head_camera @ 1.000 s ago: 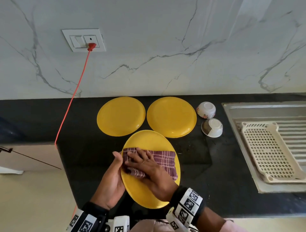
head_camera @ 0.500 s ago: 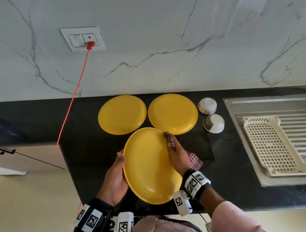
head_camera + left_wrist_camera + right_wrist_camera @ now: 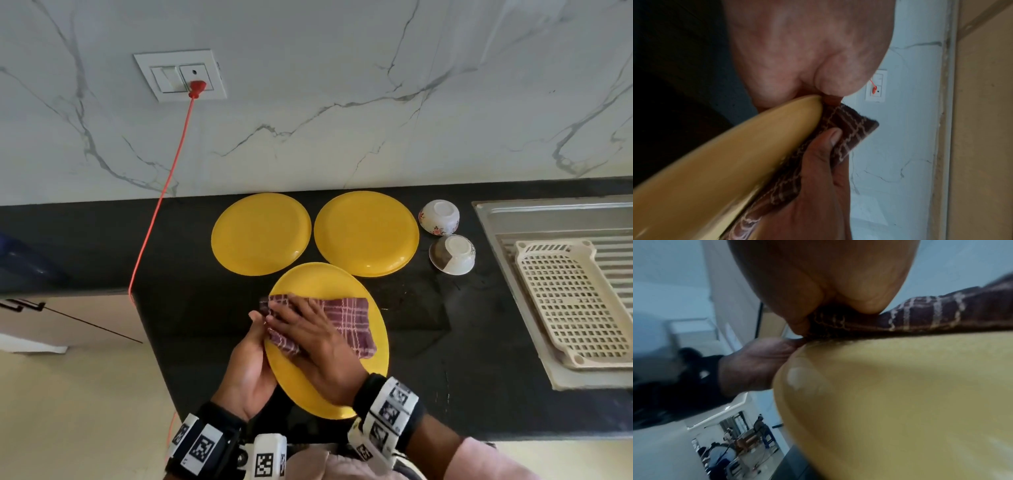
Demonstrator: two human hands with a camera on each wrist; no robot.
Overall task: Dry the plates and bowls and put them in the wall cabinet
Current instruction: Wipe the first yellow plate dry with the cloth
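I hold a yellow plate (image 3: 342, 387) tilted over the black counter's front edge. My left hand (image 3: 255, 329) grips its left rim, thumb at the edge and fingers hidden underneath. My right hand (image 3: 291, 318) lies flat on a maroon checked cloth (image 3: 349, 322) and presses it against the plate's upper face. The left wrist view shows the plate's rim (image 3: 725, 162) with the cloth (image 3: 851, 129) against it. In the right wrist view the cloth (image 3: 931, 316) lies on the plate (image 3: 900, 394). Two more yellow plates (image 3: 261, 233) (image 3: 366, 233) lie face down behind. Two small bowls (image 3: 439, 217) (image 3: 452, 254) stand upside down.
A steel sink drainboard (image 3: 507, 233) at the right carries a cream plastic rack (image 3: 575, 301). A red cable (image 3: 161, 192) runs from the wall socket (image 3: 180, 75) down over the counter's left end. The marble wall stands close behind the plates.
Half a second ago my right hand and the cloth were at the plate's right rim. Now they are back on its face near the left rim. The left hand keeps its grip.
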